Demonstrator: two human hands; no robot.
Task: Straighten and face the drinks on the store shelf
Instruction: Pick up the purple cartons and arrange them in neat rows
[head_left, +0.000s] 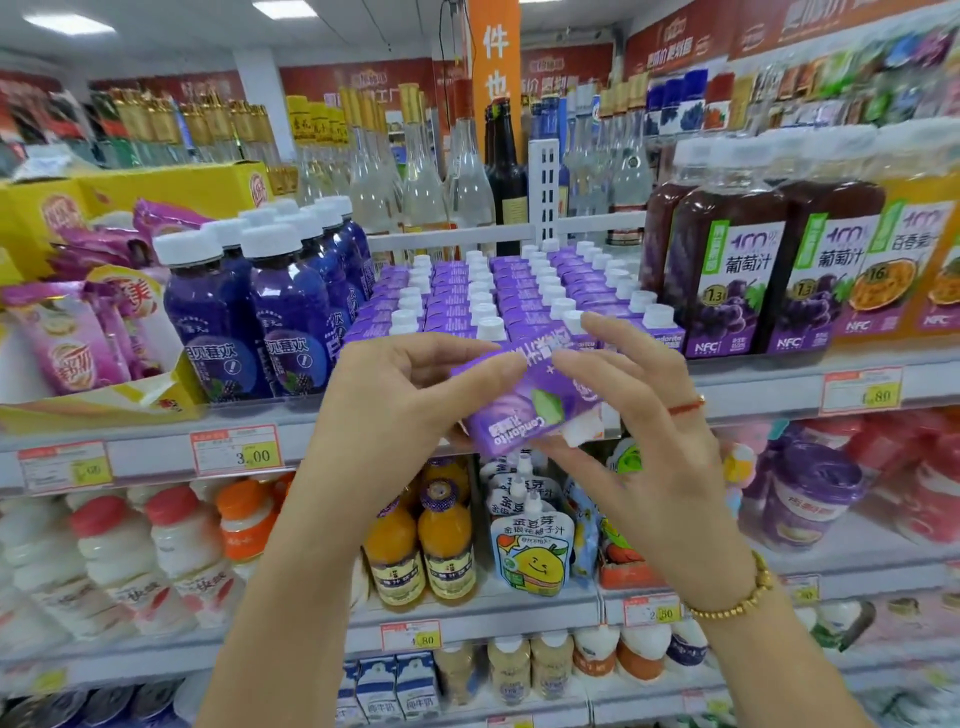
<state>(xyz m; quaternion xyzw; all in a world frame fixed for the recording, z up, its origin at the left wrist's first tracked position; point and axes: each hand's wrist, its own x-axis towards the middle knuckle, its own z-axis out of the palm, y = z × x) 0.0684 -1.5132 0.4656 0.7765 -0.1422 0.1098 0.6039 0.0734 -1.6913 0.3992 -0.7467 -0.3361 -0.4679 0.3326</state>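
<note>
A purple carton (524, 400) is held in the air between two hands, tilted, its print upside down. The left hand (410, 395) pinches its left end with thumb and curled fingers; the right hand (644, 415) grips the right end, thumb beneath. It hangs just in front of the shelf edge (753, 384), below the packed rows of matching cartons (467, 291). Blue bottles (280, 312) stand close on their left, grape juice bottles (727, 270) close on their right
</note>
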